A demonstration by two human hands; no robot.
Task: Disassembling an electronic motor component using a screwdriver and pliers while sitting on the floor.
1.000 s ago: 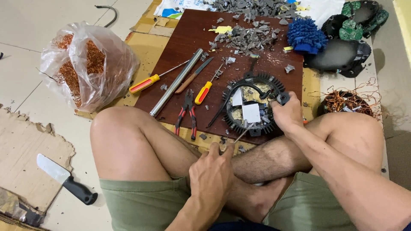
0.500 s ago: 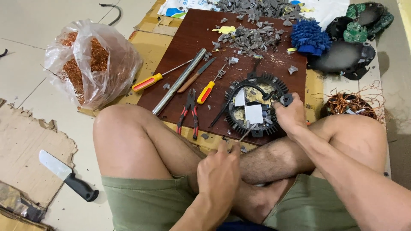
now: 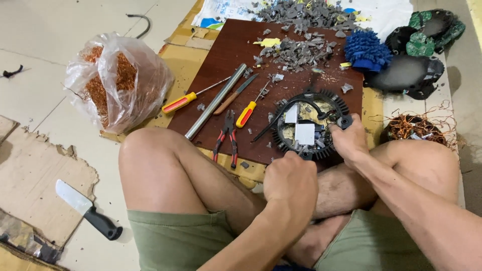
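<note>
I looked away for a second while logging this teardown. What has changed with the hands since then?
The left hand moved forward from the lap to the near rim of the black ring, fist closed; whether it holds a tool I cannot tell. The right hand kept its grip on the ring's right edge. Pliers, screwdrivers and knife stayed put.

The person sits cross-legged, both forearms reaching forward over the folded legs. The left hand (image 3: 290,176) is curled into a fist, knuckles up, fingers tucked under. The right hand (image 3: 350,140) lies just beyond it, fingers (image 3: 341,124) bent and closed in a grip.
</note>
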